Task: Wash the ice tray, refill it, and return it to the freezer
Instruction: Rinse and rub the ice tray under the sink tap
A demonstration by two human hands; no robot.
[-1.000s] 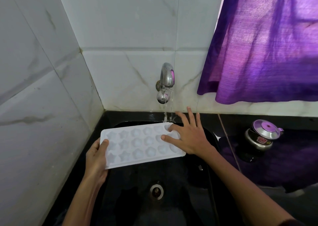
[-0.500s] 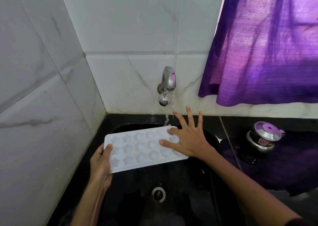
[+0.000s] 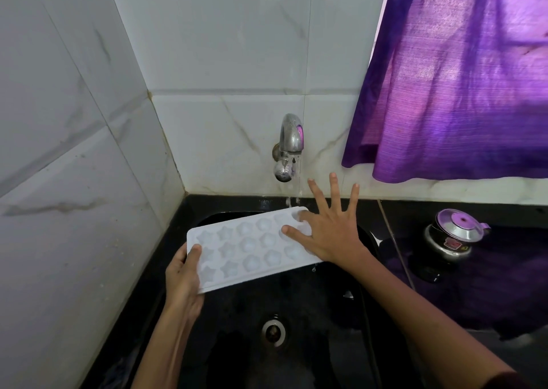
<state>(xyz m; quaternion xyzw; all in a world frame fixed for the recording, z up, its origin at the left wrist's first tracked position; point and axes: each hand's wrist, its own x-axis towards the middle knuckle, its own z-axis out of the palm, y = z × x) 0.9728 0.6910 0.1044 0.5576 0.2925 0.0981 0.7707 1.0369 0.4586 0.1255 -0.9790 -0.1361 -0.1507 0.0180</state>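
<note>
Wash step, rinse phase by my read. White ice tray (image 3: pixel 252 248) sits cavity-side up over the black sink (image 3: pixel 296 314), held in the air, not resting on the basin; star and round cavities visible. Left hand (image 3: pixel 184 279) has its grip wrapped on the tray's near-left short edge, thumb on top, fingers under it. Right hand (image 3: pixel 329 234) lies flat on the tray's far-right end, fingers straight and spread, thumb and forefinger touching the cavities, the other fingers pointing past the far edge, nothing pinched. Wall tap (image 3: pixel 289 148) is running: a thin stream falls just left of the right hand's fingers and lands at the tray's far-right corner, drips coming off the right edge into the sink. Can't tell whether any soap is involved. Drain (image 3: pixel 273 331) is open below. Small steel lidded pot (image 3: pixel 455 236) stands on the dark tabletop (image 3: pixel 474 285) to the right, well apart; purple curtain (image 3: pixel 459 77) hangs above it. Next move, my call: slide the tray right under the stream so the left cavities get water, rub across them with the right hand, then tip to dump. Refill and freezer not yet done.
</note>
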